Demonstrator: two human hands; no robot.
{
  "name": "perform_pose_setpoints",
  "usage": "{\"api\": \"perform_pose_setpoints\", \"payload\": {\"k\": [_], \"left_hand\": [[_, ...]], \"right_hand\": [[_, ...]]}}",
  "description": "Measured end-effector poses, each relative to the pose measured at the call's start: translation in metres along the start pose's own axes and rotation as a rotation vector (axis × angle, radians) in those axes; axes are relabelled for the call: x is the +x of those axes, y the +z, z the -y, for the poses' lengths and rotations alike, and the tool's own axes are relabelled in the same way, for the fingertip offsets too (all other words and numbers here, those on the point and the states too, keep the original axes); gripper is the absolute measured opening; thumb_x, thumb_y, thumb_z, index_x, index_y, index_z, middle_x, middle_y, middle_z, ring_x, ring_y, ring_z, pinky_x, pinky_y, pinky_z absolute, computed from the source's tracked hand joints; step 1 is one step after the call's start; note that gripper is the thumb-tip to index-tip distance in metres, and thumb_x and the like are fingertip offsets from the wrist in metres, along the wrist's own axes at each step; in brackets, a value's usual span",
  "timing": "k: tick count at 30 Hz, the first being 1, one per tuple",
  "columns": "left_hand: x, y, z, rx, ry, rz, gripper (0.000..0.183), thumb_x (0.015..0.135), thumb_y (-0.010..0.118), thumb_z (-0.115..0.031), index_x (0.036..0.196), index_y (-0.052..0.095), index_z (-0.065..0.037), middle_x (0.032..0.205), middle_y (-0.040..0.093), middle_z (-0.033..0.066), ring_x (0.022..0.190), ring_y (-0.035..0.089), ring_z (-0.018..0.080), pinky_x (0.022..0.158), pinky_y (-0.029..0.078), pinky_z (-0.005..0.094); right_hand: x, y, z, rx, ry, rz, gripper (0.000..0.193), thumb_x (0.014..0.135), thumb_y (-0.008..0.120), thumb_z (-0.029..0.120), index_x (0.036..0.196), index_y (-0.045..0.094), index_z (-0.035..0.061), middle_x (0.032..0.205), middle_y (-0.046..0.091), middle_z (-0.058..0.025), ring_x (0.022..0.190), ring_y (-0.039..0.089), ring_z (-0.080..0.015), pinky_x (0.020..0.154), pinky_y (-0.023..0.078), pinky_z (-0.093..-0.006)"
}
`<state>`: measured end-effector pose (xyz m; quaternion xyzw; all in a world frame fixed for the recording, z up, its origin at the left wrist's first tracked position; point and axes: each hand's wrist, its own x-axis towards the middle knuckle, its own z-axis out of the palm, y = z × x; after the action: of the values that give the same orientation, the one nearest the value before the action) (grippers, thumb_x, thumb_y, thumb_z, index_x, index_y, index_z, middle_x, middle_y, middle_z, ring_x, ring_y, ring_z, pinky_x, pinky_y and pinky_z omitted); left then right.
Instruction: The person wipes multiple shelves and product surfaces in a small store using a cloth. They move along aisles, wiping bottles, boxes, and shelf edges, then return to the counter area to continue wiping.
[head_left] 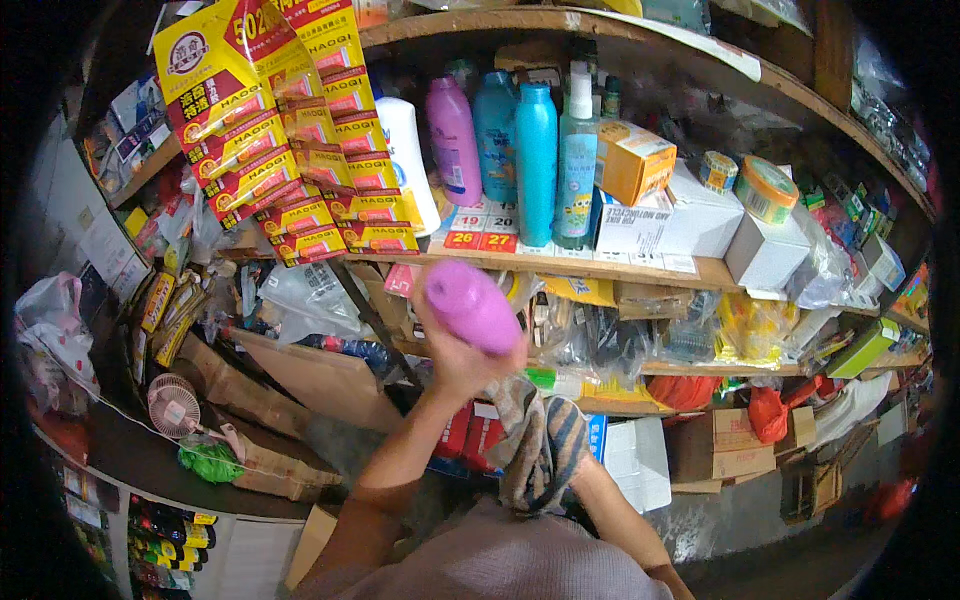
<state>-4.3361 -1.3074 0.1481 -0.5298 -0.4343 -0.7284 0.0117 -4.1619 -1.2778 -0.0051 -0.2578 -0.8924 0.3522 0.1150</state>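
A pink-purple bottle (472,308) is gripped in my left hand (462,362), tilted in front of the shelf edge; motion blurs it. My right hand (583,470) is mostly covered by a striped grey-brown cloth (530,440), bunched around its fingers and held just below the bottle's lower end. Whether cloth and bottle touch, I cannot tell. On the shelf (640,268) beyond stand another pink bottle (453,150), a bright blue bottle (536,170), a darker blue bottle (495,135), a clear spray bottle (576,180) and a white bottle (403,165).
Yellow-and-red blister packs (245,160) hang at upper left, before the shelf. An orange box (635,165), white boxes (698,215) and tape rolls (768,190) occupy the shelf's right. Bagged goods fill the level below. A small pink fan (174,405) stands at lower left.
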Motion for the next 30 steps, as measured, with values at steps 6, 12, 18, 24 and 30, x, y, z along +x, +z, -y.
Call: {"api": "perform_pose_setpoints", "payload": {"k": [6,12,18,24,30], "left_hand": [[0.106,0.011,0.026,0.122,0.110,-0.123,0.098,0.055,0.076,-0.007,0.137,0.023,-0.008,0.123,0.040,0.0133,0.107,0.048,0.0258,0.092,0.042,0.0384],[0.158,0.021,0.053,-0.051,-0.020,0.021,0.088,0.058,0.067,-0.007,0.136,0.027,-0.006,0.113,0.046,0.0093,0.100,0.050,0.0217,0.091,0.042,0.0340],[0.164,0.040,0.058,-0.304,-0.124,0.142,0.078,0.060,0.059,-0.011,0.134,0.033,-0.007,0.101,0.050,0.0058,0.084,0.053,0.0163,0.072,0.048,0.0266],[0.154,0.019,0.068,-0.184,0.019,0.148,0.078,0.066,0.057,-0.013,0.139,0.031,-0.004,0.118,0.049,0.0128,0.113,0.046,0.0227,0.098,0.035,0.0327],[0.130,-0.031,0.069,1.203,0.393,0.252,0.057,0.070,0.063,-0.013,0.124,0.048,-0.005,0.137,0.037,0.0129,0.132,0.029,0.0367,0.110,0.021,0.0517]], "right_hand": [[-0.013,0.001,0.010,0.621,0.169,-0.126,0.020,0.087,0.054,0.020,0.102,0.061,0.0086,0.093,0.062,-0.0074,0.082,0.057,-0.0191,0.069,0.047,-0.0307],[-0.033,-0.029,0.034,-0.270,0.116,-0.231,0.013,0.083,0.060,0.024,0.083,0.064,0.0114,0.078,0.061,-0.0043,0.068,0.056,-0.0199,0.056,0.042,-0.0333],[-0.034,-0.017,0.031,-0.111,0.093,-0.167,0.015,0.084,0.059,0.025,0.086,0.063,0.0114,0.083,0.060,-0.0053,0.072,0.056,-0.0201,0.059,0.043,-0.0341],[-0.036,-0.006,0.021,-0.110,0.055,-0.142,0.016,0.085,0.057,0.026,0.090,0.063,0.0113,0.088,0.060,-0.0064,0.075,0.055,-0.0204,0.061,0.044,-0.0349],[-0.033,-0.006,0.018,-0.113,0.019,-0.128,0.018,0.087,0.055,0.027,0.093,0.062,0.0113,0.093,0.060,-0.0074,0.079,0.055,-0.0206,0.064,0.044,-0.0358]]}}
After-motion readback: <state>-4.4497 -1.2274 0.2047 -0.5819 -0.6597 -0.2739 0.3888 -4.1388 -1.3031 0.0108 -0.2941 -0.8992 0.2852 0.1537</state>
